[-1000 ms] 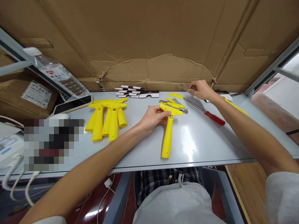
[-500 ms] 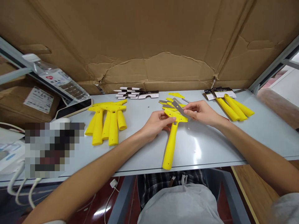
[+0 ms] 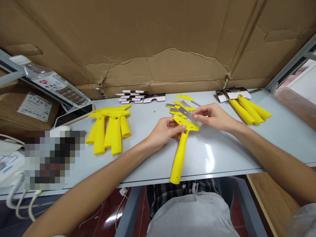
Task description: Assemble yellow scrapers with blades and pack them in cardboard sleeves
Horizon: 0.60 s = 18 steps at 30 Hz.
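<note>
My left hand (image 3: 166, 132) is closed on the head of a yellow scraper handle (image 3: 180, 154), thumb on top, with the hollow grip slanting down toward the table's front edge. Between the thumb and fingers of my right hand (image 3: 212, 117) is a flat metal scraper blade (image 3: 185, 114). The blade lies just behind the handle's head, its lower end close to it; whether they touch I cannot tell. Past my hands is a small pile of yellow clamp plates (image 3: 185, 97) and metal blades (image 3: 170, 105), partly hidden by the held blade.
Several yellow handles (image 3: 116, 135) lie in a group on the left. At the right are yellow scrapers (image 3: 247, 110) with black-and-white cards (image 3: 238, 93). Folded cards (image 3: 140, 96) stack at the back by the cardboard (image 3: 158, 72). A phone (image 3: 74, 116) and a bottle (image 3: 53, 82) are at left.
My right hand has brought the blade slightly down, nearer the handle's head. The left hand keeps its hold on the handle. The camera view has shifted a little.
</note>
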Available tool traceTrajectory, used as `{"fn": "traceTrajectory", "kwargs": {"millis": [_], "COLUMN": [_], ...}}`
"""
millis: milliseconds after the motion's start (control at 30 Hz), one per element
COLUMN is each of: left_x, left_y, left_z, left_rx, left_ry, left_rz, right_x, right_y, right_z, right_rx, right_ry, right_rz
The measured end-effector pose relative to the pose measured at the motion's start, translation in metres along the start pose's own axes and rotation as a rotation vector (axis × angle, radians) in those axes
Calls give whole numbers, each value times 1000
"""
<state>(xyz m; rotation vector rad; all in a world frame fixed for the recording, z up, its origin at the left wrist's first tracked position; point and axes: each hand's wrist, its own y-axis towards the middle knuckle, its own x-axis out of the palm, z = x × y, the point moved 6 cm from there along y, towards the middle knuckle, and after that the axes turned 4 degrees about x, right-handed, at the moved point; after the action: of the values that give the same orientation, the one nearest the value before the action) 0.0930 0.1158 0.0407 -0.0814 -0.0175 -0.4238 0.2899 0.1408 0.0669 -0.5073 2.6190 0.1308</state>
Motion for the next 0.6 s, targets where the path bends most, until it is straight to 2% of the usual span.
{"fn": "traceTrajectory", "kwargs": {"millis": [200,367,600], "left_x": [0,3,5], "left_y": [1,-1,-2], "left_z": [-1,-3,-4], "left_rx": [0,-7,-6], "left_ry": [-6,-49,-38], "left_rz": [-8,-39,-63], "right_x": [-1,4,5], "right_y": [-1,-3,-1], "right_z": [-2,-6,-1], "right_rx": [-18,-8,9], "right_ry": [3,147,194], "right_rz": [17,-61,-44]}}
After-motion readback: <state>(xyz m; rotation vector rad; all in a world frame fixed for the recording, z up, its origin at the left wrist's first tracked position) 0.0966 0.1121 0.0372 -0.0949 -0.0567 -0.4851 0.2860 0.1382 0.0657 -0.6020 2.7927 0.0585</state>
